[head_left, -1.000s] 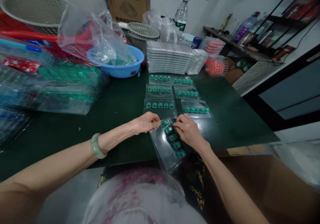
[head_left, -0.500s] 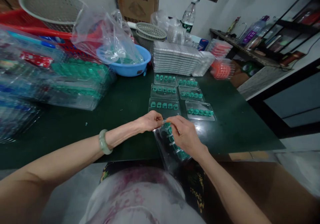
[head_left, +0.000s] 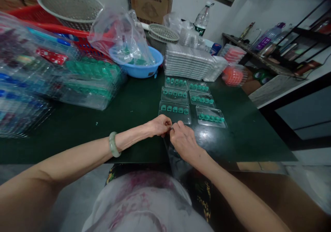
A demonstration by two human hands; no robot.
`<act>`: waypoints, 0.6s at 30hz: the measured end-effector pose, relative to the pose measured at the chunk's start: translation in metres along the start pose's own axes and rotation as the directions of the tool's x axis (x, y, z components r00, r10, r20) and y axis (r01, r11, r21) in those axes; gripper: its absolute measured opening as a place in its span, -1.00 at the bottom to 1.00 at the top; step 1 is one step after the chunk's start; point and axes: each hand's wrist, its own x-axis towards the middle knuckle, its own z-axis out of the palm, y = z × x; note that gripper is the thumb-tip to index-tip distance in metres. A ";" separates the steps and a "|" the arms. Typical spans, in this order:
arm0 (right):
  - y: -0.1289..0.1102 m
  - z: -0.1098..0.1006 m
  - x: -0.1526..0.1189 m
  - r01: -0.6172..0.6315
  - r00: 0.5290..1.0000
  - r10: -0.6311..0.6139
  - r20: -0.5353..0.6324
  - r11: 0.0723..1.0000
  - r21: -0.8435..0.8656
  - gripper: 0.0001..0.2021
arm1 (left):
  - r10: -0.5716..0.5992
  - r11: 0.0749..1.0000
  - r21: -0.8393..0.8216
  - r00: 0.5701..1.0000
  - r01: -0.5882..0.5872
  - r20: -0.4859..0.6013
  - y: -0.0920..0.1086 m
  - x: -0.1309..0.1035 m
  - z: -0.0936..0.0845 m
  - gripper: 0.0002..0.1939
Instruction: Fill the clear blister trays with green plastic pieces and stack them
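Observation:
My left hand (head_left: 161, 125), with a pale green bangle (head_left: 113, 144) on its wrist, is closed in a pinch at its fingertips. Touching it, my right hand (head_left: 183, 138) also pinches, its back turned up. Between and below them, a piece of clear plastic packaging (head_left: 176, 161) hangs down over the table's front edge; my right hand covers much of it, and its pinched edge is too small to make out. Just beyond the hands lies a clear plastic tray (head_left: 178, 117) with a row of green translucent cubes (head_left: 175, 109). Another such tray (head_left: 212, 122) lies to the right.
Farther back are several similar trays (head_left: 175, 100) and a stack of clear trays (head_left: 188, 64). A blue basin (head_left: 141, 72) holding a plastic bag (head_left: 124, 35) stands left of it. Piled packages (head_left: 85, 97) fill the left of the green table (head_left: 131, 121).
The view has shifted slightly. My right hand has turned over more and closed in beside my left; the green pieces seen beneath it before are now hidden.

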 end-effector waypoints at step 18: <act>-0.002 0.010 0.007 -0.257 0.966 0.259 -0.005 0.962 0.095 -0.84 | -0.043 0.989 -0.142 0.995 0.030 -0.088 -0.003 -0.002 0.006 -0.93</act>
